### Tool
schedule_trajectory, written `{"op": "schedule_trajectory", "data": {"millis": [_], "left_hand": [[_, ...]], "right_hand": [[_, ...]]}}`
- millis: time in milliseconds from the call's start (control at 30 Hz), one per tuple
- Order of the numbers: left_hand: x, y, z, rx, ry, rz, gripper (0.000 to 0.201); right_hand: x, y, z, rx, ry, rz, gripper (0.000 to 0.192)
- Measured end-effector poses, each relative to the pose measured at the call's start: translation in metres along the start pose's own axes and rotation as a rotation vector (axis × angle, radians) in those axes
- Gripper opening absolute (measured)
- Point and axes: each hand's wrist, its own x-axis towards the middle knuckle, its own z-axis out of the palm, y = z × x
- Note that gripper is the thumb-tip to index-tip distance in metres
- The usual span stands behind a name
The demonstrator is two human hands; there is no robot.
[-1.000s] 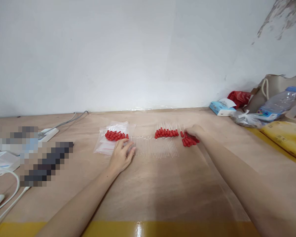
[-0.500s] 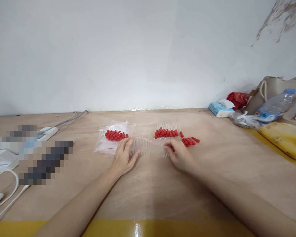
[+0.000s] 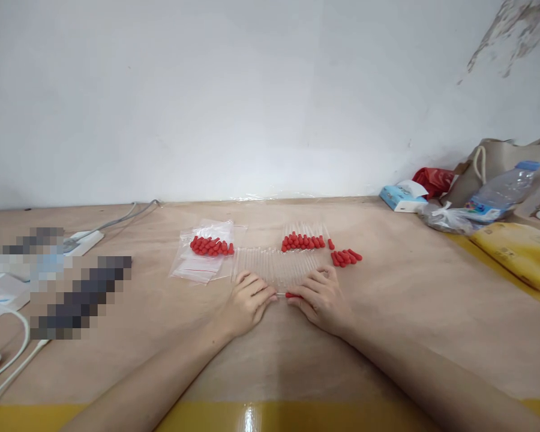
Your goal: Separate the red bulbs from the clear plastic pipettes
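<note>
My left hand [image 3: 247, 301] and my right hand [image 3: 320, 297] meet at the near edge of a row of clear glass tubes [image 3: 274, 264] lying on the brown table [image 3: 270, 354]. The right fingers pinch a small red rubber cap [image 3: 291, 294]. The left fingers pinch a thin clear tube [image 3: 279, 293] whose end points at that cap. Behind the row lie several tubes fitted with red caps [image 3: 303, 242]. A loose pile of red caps [image 3: 345, 257] sits to their right. A clear zip bag [image 3: 203, 257] holding more red caps lies at the left.
A white power strip [image 3: 84, 242] with grey cables lies at the far left, beside blurred items. At the right stand a tissue pack [image 3: 401, 197], a red bag [image 3: 435, 179], a plastic bottle [image 3: 504, 189], a beige tote [image 3: 499, 157] and a yellow packet [image 3: 517, 252]. A white wall runs behind.
My right hand left the loose red caps and came back toward me holding one cap. My left hand moved right from the zip bag, and both hands now meet in front of the tube row.
</note>
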Motion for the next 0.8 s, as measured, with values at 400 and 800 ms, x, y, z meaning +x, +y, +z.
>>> {"op": "schedule_trajectory", "data": {"millis": [400, 800], "left_hand": [[-0.019, -0.03, -0.014, 0.041, 0.202, -0.239, 0.016], [-0.01, -0.066, -0.001, 0.106, 0.258, -0.361, 0.037]], "right_hand": [[-0.013, 0.026, -0.012, 0.019, 0.129, 0.175, 0.01], [-0.015, 0.108, -0.049, 0.193, 0.408, 0.884, 0.035]]}}
